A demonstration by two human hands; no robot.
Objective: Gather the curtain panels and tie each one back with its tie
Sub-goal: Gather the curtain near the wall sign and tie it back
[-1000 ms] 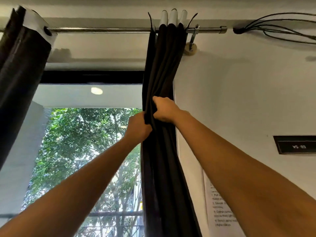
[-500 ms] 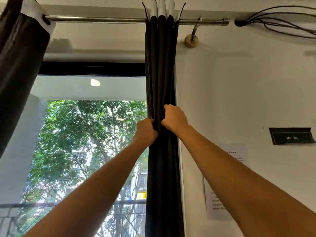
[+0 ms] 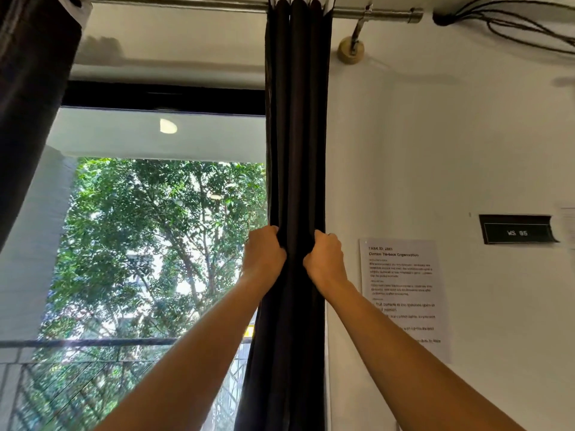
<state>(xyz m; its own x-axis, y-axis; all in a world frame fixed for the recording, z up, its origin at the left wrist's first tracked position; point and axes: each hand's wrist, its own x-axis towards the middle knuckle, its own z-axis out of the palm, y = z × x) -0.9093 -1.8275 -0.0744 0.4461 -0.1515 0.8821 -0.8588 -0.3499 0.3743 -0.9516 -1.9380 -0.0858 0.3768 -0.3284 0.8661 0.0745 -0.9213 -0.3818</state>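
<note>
We see the left hand and right hand both clamped on the gathered dark curtain panel near the curtain rod's right end. Our fingertips disappear into folds; no tie visible.

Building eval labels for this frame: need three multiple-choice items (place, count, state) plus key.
1. Where does the gripped black curtain panel hang?
A. at the window's right edge, beside the white wall
B. across the window's middle
C. over the printed sheet

2. How many hands grip it?
A. none
B. one
C. two

3. The panel's state?
A. spread flat
B. gathered into narrow folds, no tie visible
C. fallen down

Key: 1 A, it hangs between window and wall; 2 C, left hand and right hand each clutch its folds; 3 B, folds bunch under the curtain rod.
</note>
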